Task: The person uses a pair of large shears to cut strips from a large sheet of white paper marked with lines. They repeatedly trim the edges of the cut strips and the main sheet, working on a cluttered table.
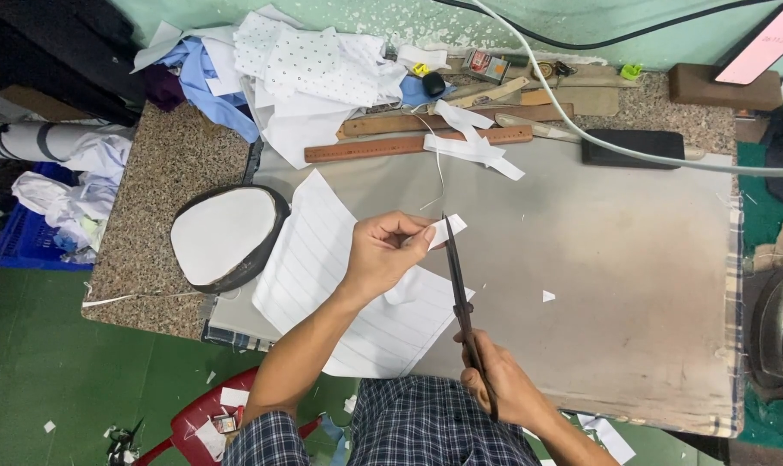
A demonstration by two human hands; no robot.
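My right hand is clamped around the handles of the scissors, blades pointing away from me. Just beyond, my left hand pinches a small white fabric piece against the blade tip, above the striped white cloth on the desk.

Both forearms bare, no sleeves reaching the wrists. No rings, watch or gloves on left hand or right hand. Below the hands: dark blue-and-white checked garment over lap.
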